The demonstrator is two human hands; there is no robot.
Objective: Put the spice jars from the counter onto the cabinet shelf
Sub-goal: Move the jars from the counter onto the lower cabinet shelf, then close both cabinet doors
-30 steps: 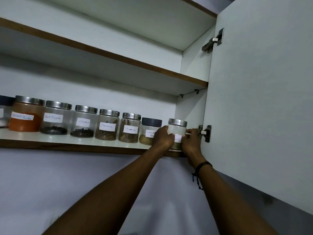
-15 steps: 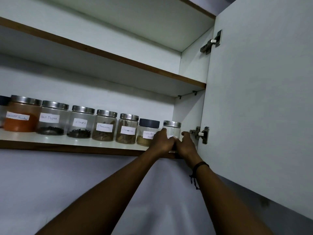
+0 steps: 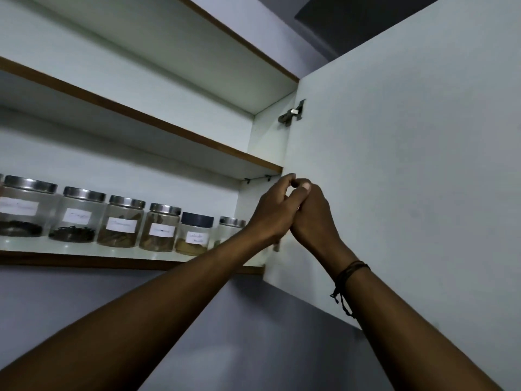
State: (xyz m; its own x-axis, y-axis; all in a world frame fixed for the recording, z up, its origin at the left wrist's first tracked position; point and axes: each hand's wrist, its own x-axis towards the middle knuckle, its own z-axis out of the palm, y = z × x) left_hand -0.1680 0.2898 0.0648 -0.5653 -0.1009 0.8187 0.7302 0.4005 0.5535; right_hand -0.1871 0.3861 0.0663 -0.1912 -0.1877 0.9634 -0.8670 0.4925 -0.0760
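A row of several labelled clear spice jars stands on the lower cabinet shelf [image 3: 84, 262]. Most have steel lids; one has a dark lid [image 3: 196, 220]. The rightmost jar [image 3: 229, 228] stands at the shelf's right end, partly hidden behind my left wrist. My left hand [image 3: 275, 210] and my right hand [image 3: 311, 218] are raised above and to the right of that jar, in front of the door's hinge edge. Their curled fingers touch each other and neither holds a jar. A dark cord bracelet circles my right wrist.
The white cabinet door [image 3: 394, 165] stands open on the right, with its upper hinge [image 3: 293, 114] showing. An upper shelf [image 3: 169, 131] runs above the jars with nothing visible on it. A grey wall lies below the cabinet.
Both hands have let go of the rightmost jar and risen up and to the right until they meet. The jar stays on the shelf. The view has tilted upward.
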